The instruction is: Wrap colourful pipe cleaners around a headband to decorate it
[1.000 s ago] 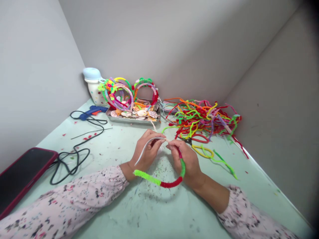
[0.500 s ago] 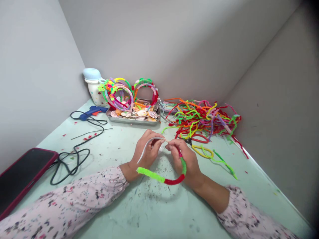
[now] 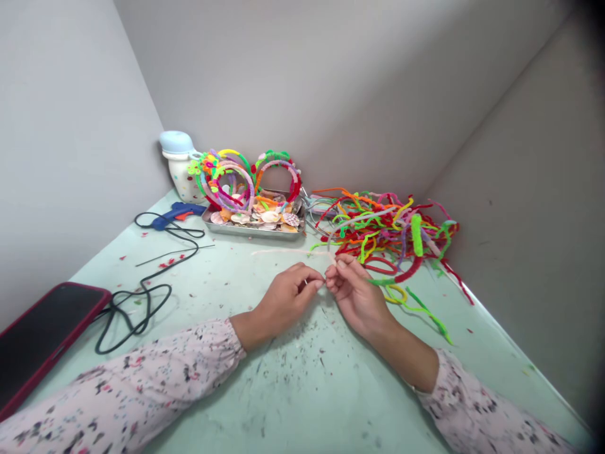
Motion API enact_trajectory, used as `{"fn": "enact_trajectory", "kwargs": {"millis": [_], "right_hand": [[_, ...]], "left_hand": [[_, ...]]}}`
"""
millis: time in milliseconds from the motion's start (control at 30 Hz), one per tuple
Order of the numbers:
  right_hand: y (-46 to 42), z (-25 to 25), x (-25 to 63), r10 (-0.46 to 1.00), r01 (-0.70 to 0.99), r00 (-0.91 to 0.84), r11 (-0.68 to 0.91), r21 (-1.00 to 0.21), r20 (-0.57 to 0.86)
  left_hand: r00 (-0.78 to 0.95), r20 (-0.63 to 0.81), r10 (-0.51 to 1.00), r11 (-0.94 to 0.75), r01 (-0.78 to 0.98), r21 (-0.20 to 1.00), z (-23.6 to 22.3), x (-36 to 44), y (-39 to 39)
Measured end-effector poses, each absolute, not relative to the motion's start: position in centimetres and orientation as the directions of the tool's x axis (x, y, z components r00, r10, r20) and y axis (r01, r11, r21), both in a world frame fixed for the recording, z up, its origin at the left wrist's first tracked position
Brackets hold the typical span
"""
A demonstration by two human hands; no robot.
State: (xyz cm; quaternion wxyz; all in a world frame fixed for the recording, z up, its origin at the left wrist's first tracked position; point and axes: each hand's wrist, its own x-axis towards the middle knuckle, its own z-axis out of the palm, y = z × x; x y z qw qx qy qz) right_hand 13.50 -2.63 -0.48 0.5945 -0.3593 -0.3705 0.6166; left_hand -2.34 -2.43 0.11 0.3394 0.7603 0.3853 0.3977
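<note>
A thin, pale pipe cleaner (image 3: 293, 252) stretches out to the left from the right hand (image 3: 357, 299), which pinches its end between thumb and forefinger. The strand passes just beyond the left hand (image 3: 288, 304), apart from it. That hand sits beside the right one with its fingers curled closed, and nothing shows in it.

Both forearms rest over a pale green table (image 3: 302, 391) scattered with small specks. Just past the right hand lies a tangled pile of multicoloured pipe cleaners (image 3: 387, 233). Ahead of the grip, a metal tray of seashells (image 3: 253, 230) sits behind the strand, with pipe-cleaner-wrapped hoops (image 3: 276, 170) propped at its back and a spotted jug with a blue lid (image 3: 178, 165) beside them. Farther left are a blue hot glue gun (image 3: 177, 215), its black cord (image 3: 142, 296), and a phone in a red case (image 3: 47, 328).
</note>
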Motion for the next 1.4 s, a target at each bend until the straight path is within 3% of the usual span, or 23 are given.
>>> {"fn": "enact_trajectory", "kwargs": {"millis": [167, 367, 867, 1400], "right_hand": [[-2.9, -0.7, 13.5, 0.986, -0.469, -0.161, -0.108, -0.877, -0.035], [-2.9, -0.9, 13.6, 0.967, -0.46, -0.249, -0.16, -0.873, -0.046], [-3.5, -0.5, 13.2, 0.966, -0.233, -0.25, -0.128, -0.964, -0.068], [-4.6, -0.7, 11.7, 0.993, -0.006, -0.113, 0.021, -1.0, 0.022]], "left_hand": [[0.309, 0.233, 0.922, -0.298, 0.183, 0.937, -0.2, -2.3, -1.9], [0.342, 0.213, 0.915, -0.243, 0.048, 0.969, 0.6, -2.3, -2.2], [0.213, 0.223, 0.951, -0.282, 0.303, 0.911, 1.2, -2.7, -2.4], [0.128, 0.168, 0.977, -0.195, 0.244, 0.95, 0.4, -2.4, -2.0]]}}
